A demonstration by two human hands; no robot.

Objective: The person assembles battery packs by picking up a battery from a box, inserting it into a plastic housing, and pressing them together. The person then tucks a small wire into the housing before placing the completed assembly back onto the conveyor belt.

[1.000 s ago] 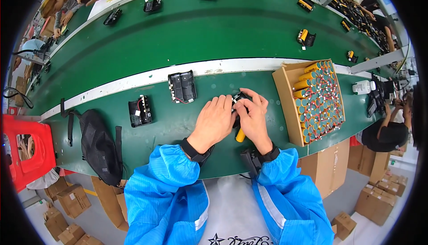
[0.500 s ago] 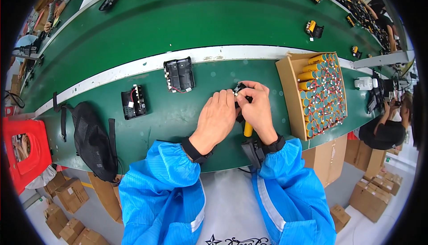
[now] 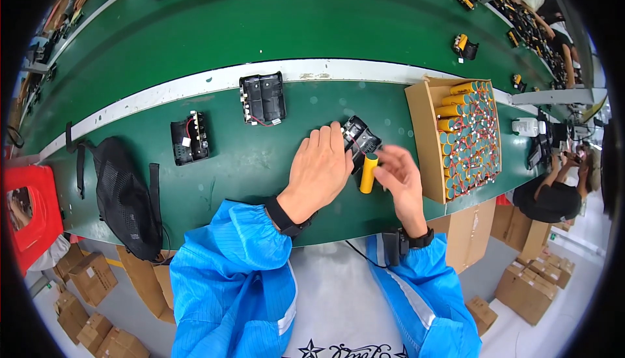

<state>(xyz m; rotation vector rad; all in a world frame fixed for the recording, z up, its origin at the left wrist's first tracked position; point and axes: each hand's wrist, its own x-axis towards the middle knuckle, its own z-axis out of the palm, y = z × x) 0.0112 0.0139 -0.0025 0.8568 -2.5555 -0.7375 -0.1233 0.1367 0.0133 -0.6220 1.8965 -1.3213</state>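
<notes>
My left hand is closed on a black plastic housing, its fingers along the housing's left side. The housing is tilted on the green workbench, with small light-coloured parts showing inside. A yellow cylindrical battery stands out from its near end. Just right of that battery is my right hand, fingers apart and thumb close to the battery; whether it touches is hard to see. Two more black housings, one upright with a red wire and one farther left, lie on the bench.
To the right stands a cardboard box packed with yellow batteries and wires. A black mesh bag lies at the left, near a red plastic stool. Beyond a white rail, more housings sit on a green surface. Another person sits at far right.
My right hand has come off the housing and moved right and down, its fingers opening beside the battery. The housing shows more fully, still in my left hand.
</notes>
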